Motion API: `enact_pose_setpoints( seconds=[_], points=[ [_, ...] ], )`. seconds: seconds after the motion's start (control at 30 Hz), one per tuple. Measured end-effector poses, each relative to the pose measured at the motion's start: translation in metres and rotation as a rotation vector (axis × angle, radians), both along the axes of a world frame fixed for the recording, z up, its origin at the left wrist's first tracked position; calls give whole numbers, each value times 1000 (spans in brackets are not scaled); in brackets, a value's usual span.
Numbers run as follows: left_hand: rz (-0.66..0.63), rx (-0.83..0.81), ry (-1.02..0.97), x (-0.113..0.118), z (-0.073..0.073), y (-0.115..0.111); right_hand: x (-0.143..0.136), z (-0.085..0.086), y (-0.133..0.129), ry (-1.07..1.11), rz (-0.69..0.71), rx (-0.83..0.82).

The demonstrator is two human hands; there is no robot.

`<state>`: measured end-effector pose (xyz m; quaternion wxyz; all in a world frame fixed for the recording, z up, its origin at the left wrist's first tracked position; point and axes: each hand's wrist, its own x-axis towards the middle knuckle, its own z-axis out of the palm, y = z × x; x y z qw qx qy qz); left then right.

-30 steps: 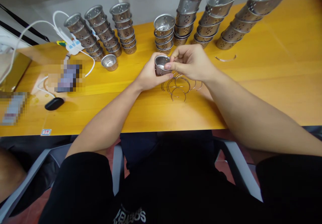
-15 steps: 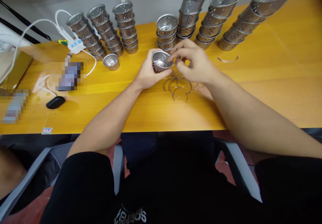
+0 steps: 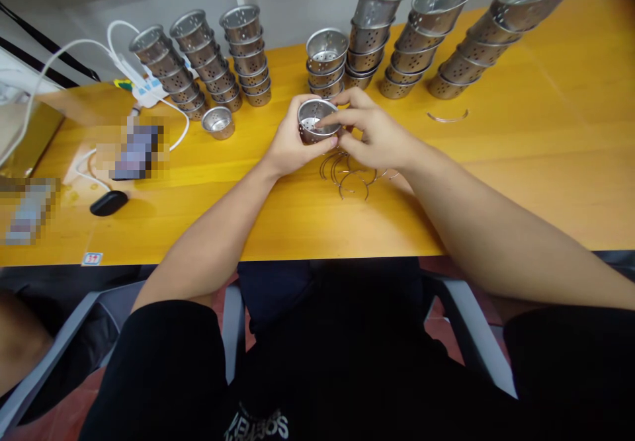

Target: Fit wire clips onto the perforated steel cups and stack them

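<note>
My left hand [image 3: 290, 143] is wrapped around a small perforated metal cup [image 3: 310, 135], its mouth tilted up toward me. At the cup's right side is my right hand [image 3: 374, 130], the index finger reaching over the rim into the cup and the thumb near the outer wall. A thin line shows inside the cup; whether it is a wire I cannot tell. Several curved wire pieces [image 3: 353, 183] lie loose on the table just below the hands, partly covered by the right hand. One more curved wire [image 3: 448, 120] lies apart to the right.
Stacks of perforated metal cups stand along the back, left [image 3: 193, 57] and right [image 3: 421, 38]. A single cup [image 3: 218, 123] sits before the left stacks. Further left are a phone [image 3: 139, 153], a black oval device [image 3: 109, 203], white cables and a power strip [image 3: 151, 90].
My right hand's index finger has moved from the cup's rim down into the cup, with the other fingers spreading around the rim. My left hand keeps its hold on the cup.
</note>
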<state>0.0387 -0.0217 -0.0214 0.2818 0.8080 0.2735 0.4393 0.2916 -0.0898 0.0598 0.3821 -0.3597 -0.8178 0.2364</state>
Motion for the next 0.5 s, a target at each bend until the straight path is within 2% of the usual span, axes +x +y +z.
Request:
enact_pose_setpoints(
  seconds=[0.2, 0.37, 0.5],
  points=[
    [49, -48, -83, -5, 2, 6, 4, 7, -1, 160, -101, 19],
    [111, -23, -88, -23, 2, 20, 19, -7, 17, 322, -190, 87],
    [216, 30, -76, -39, 19, 37, 25, -18, 29, 323, -201, 126]
  ],
)
